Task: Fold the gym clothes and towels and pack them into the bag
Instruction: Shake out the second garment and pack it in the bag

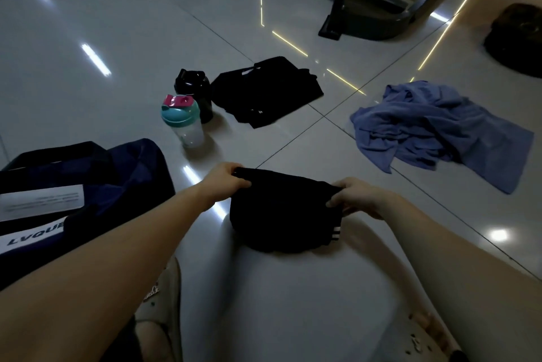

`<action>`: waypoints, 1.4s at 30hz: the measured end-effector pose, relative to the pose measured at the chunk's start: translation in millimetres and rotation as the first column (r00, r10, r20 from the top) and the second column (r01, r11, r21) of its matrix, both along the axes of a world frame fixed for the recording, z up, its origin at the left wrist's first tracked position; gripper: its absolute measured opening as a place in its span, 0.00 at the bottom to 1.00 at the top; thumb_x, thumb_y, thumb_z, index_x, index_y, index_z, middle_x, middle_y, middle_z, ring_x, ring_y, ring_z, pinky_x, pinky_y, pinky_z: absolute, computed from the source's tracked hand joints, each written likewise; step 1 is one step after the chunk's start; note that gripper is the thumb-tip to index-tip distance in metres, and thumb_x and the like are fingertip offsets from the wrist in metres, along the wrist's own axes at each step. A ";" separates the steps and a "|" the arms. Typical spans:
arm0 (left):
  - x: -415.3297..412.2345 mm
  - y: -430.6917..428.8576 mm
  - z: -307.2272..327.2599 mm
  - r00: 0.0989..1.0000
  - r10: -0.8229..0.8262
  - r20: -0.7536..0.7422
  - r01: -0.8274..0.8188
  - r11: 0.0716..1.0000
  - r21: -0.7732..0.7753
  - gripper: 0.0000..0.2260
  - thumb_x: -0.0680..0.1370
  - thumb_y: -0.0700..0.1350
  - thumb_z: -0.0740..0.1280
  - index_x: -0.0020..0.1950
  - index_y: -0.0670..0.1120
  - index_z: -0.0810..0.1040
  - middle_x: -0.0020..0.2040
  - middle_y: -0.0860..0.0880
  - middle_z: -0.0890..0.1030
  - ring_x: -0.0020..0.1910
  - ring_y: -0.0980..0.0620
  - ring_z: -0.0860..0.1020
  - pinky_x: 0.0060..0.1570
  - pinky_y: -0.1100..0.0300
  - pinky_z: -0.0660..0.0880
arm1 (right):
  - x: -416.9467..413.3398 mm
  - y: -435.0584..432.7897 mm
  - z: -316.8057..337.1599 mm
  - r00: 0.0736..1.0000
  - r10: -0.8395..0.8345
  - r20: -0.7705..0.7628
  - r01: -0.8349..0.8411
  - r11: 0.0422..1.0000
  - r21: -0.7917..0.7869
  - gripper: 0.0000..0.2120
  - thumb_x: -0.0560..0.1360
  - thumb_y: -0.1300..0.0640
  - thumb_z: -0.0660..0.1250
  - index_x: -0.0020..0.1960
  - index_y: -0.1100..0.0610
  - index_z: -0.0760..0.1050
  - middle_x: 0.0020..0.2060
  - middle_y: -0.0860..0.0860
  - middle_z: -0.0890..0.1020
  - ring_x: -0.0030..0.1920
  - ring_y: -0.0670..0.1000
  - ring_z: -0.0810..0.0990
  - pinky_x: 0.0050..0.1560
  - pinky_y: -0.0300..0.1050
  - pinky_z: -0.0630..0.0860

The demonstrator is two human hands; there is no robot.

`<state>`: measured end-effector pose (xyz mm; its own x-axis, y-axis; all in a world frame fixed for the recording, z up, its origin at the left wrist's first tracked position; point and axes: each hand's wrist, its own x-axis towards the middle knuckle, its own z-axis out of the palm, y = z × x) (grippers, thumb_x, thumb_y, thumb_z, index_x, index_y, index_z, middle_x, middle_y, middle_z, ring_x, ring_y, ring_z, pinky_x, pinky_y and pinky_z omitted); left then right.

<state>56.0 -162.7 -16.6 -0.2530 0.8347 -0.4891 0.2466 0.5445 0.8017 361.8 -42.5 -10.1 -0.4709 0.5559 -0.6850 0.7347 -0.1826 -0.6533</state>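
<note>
floor: glossy pale tiles, dark joints
bag: navy, open, left side
teal-lidded bottle: upright, just beside black bottle
folded black garment: flat, beside black bottle
blue towel: crumpled, right side
striped black garment: lower end on tiles

Dim room w/ cool cast; the glossy pale-grey tiled floor threw back white overhead-light streaks & thin yellow strip glare. The black folded cloth garment lost detail in shadow. Frame edges bowed, wide-angle, slightly soft.
</note>
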 end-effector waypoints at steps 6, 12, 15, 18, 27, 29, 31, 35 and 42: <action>21.0 27.3 -31.3 0.982 0.191 -0.014 -0.189 0.980 0.059 0.08 0.78 0.35 0.67 0.52 0.46 0.82 0.47 0.45 0.85 0.45 0.47 0.85 0.46 0.56 0.83 | -11.1 7.8 -31.7 0.990 -0.123 0.067 0.116 0.987 0.110 0.08 0.75 0.72 0.66 0.43 0.61 0.70 0.33 0.57 0.69 0.32 0.53 0.72 0.35 0.48 0.68; 25.1 40.8 -61.6 0.895 0.091 -0.436 -0.070 0.995 0.065 0.07 0.81 0.48 0.66 0.58 0.52 0.75 0.45 0.52 0.82 0.46 0.48 0.81 0.46 0.54 0.77 | -18.2 10.9 -64.7 0.964 -0.237 0.121 0.200 0.945 0.259 0.06 0.72 0.64 0.72 0.44 0.63 0.75 0.38 0.61 0.82 0.41 0.62 0.83 0.42 0.58 0.80; 24.9 35.3 -72.4 0.738 0.010 -0.674 0.023 0.999 0.040 0.16 0.82 0.50 0.64 0.68 0.48 0.70 0.56 0.44 0.79 0.54 0.41 0.78 0.51 0.48 0.75 | -22.0 4.7 -62.4 0.943 -0.169 0.286 0.044 0.918 0.395 0.12 0.74 0.53 0.72 0.48 0.57 0.71 0.44 0.56 0.81 0.45 0.60 0.80 0.46 0.54 0.79; 31.4 27.3 -72.4 0.621 0.057 -0.782 0.129 0.977 0.173 0.20 0.82 0.51 0.63 0.72 0.44 0.70 0.66 0.41 0.74 0.63 0.40 0.73 0.63 0.46 0.70 | -24.5 -9.1 -54.5 0.895 -0.137 0.425 -0.168 0.780 0.603 0.19 0.76 0.50 0.70 0.60 0.57 0.68 0.53 0.55 0.75 0.51 0.61 0.78 0.47 0.54 0.77; 58.7 -27.3 -108.1 0.431 -0.358 -0.828 0.481 0.868 -0.125 0.33 0.81 0.65 0.44 0.84 0.51 0.51 0.83 0.44 0.51 0.82 0.46 0.47 0.80 0.47 0.48 | -35.4 -78.3 -92.7 0.847 0.216 0.485 -0.526 0.470 0.709 0.31 0.82 0.41 0.51 0.80 0.55 0.60 0.80 0.56 0.60 0.79 0.58 0.59 0.78 0.58 0.56; 58.5 -31.5 -108.9 0.437 -0.358 -0.825 0.458 0.878 -0.139 0.34 0.81 0.65 0.44 0.84 0.51 0.50 0.83 0.43 0.50 0.82 0.46 0.46 0.80 0.47 0.46 | -26.0 -82.7 -100.2 0.816 0.232 0.529 -0.571 0.460 0.679 0.32 0.83 0.39 0.48 0.81 0.55 0.59 0.80 0.57 0.59 0.80 0.58 0.56 0.79 0.58 0.52; 61.7 -34.0 -109.0 0.452 -0.345 -0.823 0.433 0.891 -0.136 0.34 0.81 0.66 0.44 0.84 0.51 0.49 0.83 0.42 0.48 0.82 0.45 0.45 0.80 0.48 0.45 | -21.4 -82.6 -103.8 0.799 0.232 0.554 -0.594 0.444 0.671 0.32 0.83 0.38 0.48 0.81 0.55 0.58 0.80 0.57 0.58 0.80 0.58 0.56 0.79 0.59 0.51; 64.5 -36.2 -111.1 0.451 -0.342 -0.825 0.370 0.912 -0.176 0.35 0.81 0.67 0.44 0.84 0.50 0.47 0.83 0.40 0.46 0.82 0.42 0.43 0.80 0.44 0.47 | -24.9 -81.0 -107.6 0.783 0.234 0.577 -0.613 0.453 0.648 0.33 0.83 0.38 0.48 0.81 0.55 0.57 0.80 0.58 0.57 0.80 0.59 0.55 0.79 0.60 0.51; 57.7 -29.9 -90.0 0.578 -0.271 -0.770 0.271 0.953 -0.131 0.34 0.80 0.67 0.52 0.81 0.50 0.57 0.81 0.42 0.58 0.79 0.42 0.57 0.77 0.46 0.56 | -31.3 -66.6 -88.6 0.752 0.335 0.568 -0.647 0.538 0.540 0.34 0.82 0.36 0.45 0.82 0.53 0.52 0.82 0.56 0.51 0.81 0.57 0.48 0.80 0.57 0.45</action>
<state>113.7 -192.5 -106.6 -0.2961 0.9293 -0.2205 0.9072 0.3459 0.2394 330.5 -109.2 -98.6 -0.6284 0.6714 -0.3929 0.7523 0.6530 -0.0873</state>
